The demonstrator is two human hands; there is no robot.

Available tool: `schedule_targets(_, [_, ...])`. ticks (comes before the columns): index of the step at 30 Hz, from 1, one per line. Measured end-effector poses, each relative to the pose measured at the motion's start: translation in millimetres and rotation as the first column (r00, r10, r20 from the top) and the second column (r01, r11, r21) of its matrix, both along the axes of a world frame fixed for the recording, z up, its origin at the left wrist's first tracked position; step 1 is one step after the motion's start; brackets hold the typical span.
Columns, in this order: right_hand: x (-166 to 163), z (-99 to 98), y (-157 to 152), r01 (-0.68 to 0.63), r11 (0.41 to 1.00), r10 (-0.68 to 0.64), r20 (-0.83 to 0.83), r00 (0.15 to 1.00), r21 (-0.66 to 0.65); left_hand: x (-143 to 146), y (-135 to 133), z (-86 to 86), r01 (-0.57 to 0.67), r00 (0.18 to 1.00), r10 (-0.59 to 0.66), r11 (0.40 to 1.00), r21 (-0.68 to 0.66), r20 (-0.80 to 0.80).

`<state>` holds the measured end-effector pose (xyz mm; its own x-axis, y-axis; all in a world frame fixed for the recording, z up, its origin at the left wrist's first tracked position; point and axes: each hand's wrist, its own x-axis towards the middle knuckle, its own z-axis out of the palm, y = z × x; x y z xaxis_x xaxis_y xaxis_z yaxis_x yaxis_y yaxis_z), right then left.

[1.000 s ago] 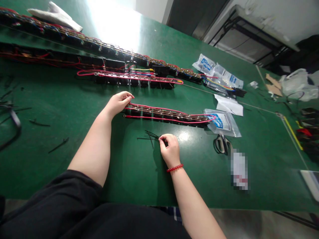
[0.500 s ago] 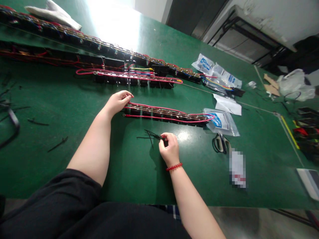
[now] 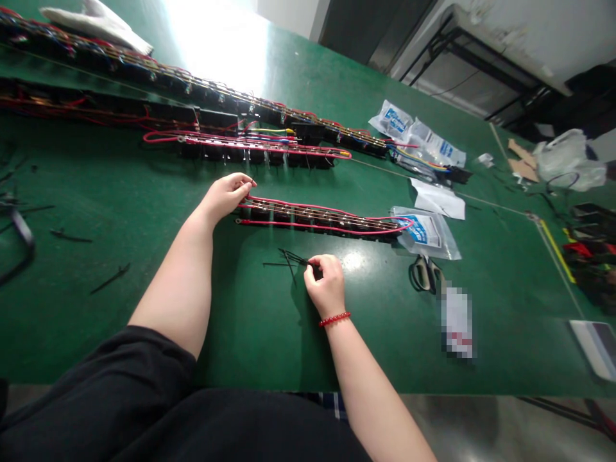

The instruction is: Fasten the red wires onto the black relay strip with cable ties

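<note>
My left hand (image 3: 230, 195) is closed in a pinch at the left end of a long black strip with red wires (image 3: 322, 218). What lies between its fingertips is too small to make out. The strip lies flat on the green table, with a red wire looped along both sides and a ring terminal at its left end. Nearer to me, my right hand (image 3: 326, 282) is closed, thumb and fingers pinching the right end of a small bunch of black cable ties (image 3: 287, 259). Their thin tails fan out to the left on the table.
Longer wired strips (image 3: 216, 93) and a shorter red-wired one (image 3: 269, 151) lie beyond. To the right are a plastic bag (image 3: 436, 237), scissors (image 3: 423, 274) and a blurred-out packet (image 3: 457, 321). Loose cable ties (image 3: 110, 278) lie left; a white glove (image 3: 96, 22) rests at the back.
Hardly anything differs. The whole view has shifted slightly, and both hands keep their places at the strip end and the cable ties.
</note>
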<state>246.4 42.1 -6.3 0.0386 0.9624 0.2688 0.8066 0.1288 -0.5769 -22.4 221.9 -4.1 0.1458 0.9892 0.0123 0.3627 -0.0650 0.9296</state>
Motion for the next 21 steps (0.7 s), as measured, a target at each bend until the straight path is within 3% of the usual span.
schedule_targets(21, [0.6, 1.7, -0.6, 0.007, 1.0, -0.008, -0.047, 0.999, -0.024, -0.2, 0.3, -1.2, -0.004, 1.0, 0.004, 1.0, 0.004, 0.0])
